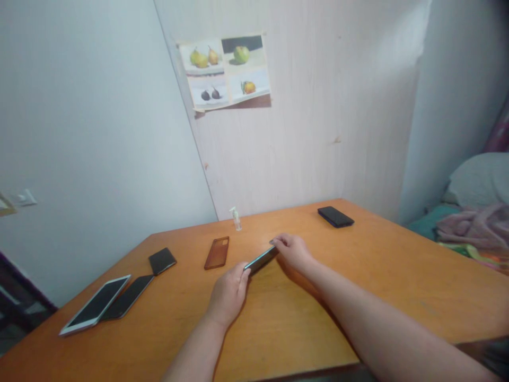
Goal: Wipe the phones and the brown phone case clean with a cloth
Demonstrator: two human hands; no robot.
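Note:
A dark smartphone (262, 260) is held tilted above the table, its thin edge catching light. My left hand (229, 293) is closed on its near left end. At the far right end, the fingers of my right hand (293, 251) pinch the phone's corner; a small greyish bit shows at those fingertips, too small to name. To the left of the phone lies a brown see-through phone case (217, 253), flat on the table. Behind it stands a small clear pump bottle (236, 219) with a white top.
On the left of the orange wooden table (278, 334) lie a white-framed tablet (97, 305), a black phone-like slab (129, 297) partly under it, and a smaller black device (162, 260). Another dark phone (335, 216) lies at the back right. Walls border the table behind.

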